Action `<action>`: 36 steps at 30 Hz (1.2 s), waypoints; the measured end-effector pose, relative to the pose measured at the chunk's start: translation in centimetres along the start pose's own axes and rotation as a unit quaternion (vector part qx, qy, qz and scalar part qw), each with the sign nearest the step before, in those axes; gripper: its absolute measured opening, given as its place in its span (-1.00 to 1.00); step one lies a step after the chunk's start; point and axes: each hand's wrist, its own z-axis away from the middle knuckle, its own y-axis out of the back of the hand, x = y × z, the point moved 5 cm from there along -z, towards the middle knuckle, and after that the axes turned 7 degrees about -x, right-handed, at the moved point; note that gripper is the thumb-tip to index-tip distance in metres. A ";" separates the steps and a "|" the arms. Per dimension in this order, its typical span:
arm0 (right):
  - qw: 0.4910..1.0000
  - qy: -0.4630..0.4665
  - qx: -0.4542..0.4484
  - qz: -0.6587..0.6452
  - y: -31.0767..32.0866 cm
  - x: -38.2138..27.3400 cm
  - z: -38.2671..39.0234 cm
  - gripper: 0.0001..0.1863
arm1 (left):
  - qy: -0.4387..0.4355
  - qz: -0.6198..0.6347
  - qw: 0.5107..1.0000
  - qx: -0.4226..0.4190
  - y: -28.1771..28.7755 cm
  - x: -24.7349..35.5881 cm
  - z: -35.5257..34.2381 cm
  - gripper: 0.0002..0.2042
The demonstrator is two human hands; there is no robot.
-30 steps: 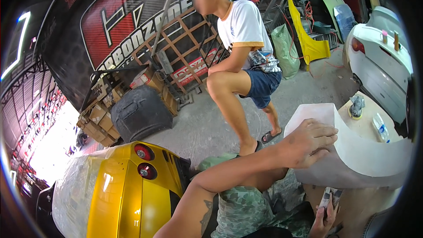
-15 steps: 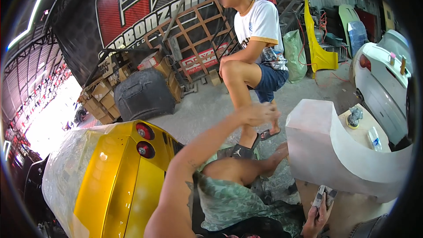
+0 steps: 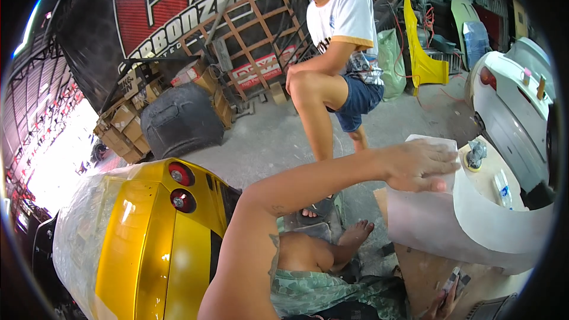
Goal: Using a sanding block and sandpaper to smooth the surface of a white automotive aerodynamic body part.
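My left hand (image 3: 424, 166) lies flat, palm down with fingers stretched out, on the top end of a curved white-grey car fender panel (image 3: 427, 213). My left forearm reaches across from the lower left. Low on the right, my right hand (image 3: 441, 305) is closed around a small dusty grey sanding block (image 3: 453, 278), partly cut off by the picture's lower part. The fender stands on a brown board (image 3: 424, 264) close to my right hand.
A glossy yellow car rear (image 3: 142, 231), partly wrapped in clear film, stands at the left. A person (image 3: 344, 24) in a white shirt rests one knee up ahead. A tan board (image 3: 483, 184) holding a yellow-based sander (image 3: 474, 157) lies beyond the fender. A white car (image 3: 515, 106) stands right.
My left hand has moved right from the air beside the fender onto its top, and its fingers have opened out flat. My right hand has sunk lower, still with the sanding block.
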 end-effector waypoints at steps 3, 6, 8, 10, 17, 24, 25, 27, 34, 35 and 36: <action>0.988 0.101 -0.042 0.112 -0.1 -2.2 0.0 -0.43 | 0.181 -0.051 0.982 0.021 0.6 -3.9 3.4 -0.28; 0.923 0.302 -0.052 0.233 -0.3 -4.9 0.9 -0.46 | 0.320 0.132 0.933 0.096 0.8 -8.2 10.5 -0.40; 0.977 0.119 0.018 0.174 1.5 -4.0 0.0 -0.48 | 0.345 0.121 0.903 0.224 -0.3 -8.8 16.3 -0.47; 0.982 0.103 -0.017 0.160 1.8 -4.8 -1.1 -0.47 | 0.357 0.082 0.873 0.322 -4.1 -7.5 23.0 -0.58; 0.972 0.217 0.086 0.039 5.9 -12.0 -8.2 -0.45 | 0.669 0.157 0.581 0.436 -29.4 0.8 38.8 -0.73; 0.987 0.148 0.050 -0.022 0.0 -13.8 -14.6 -0.45 | 0.529 0.039 0.749 0.397 -26.3 0.0 33.8 -0.73; 0.991 0.130 0.012 0.013 -1.8 -14.0 -14.9 -0.47 | 0.492 0.082 0.760 0.416 -23.1 -0.7 32.6 -0.74; 0.985 0.156 -0.042 0.062 -4.8 -15.5 -14.9 -0.55 | 0.529 0.120 0.763 0.352 -16.9 -2.8 29.6 -0.76; 0.976 0.143 -0.124 0.106 -8.8 -21.8 -14.5 -0.60 | 0.177 0.157 0.916 0.324 2.5 -0.9 10.0 -0.60; 0.968 0.162 -0.123 0.150 -8.7 -22.2 -14.4 -0.58 | 0.167 0.129 0.935 0.286 3.9 -0.6 7.5 -0.47; 0.959 0.202 -0.122 0.159 -8.6 -22.6 -13.9 -0.57 | 0.165 0.090 0.950 0.250 4.9 -0.4 5.8 -0.35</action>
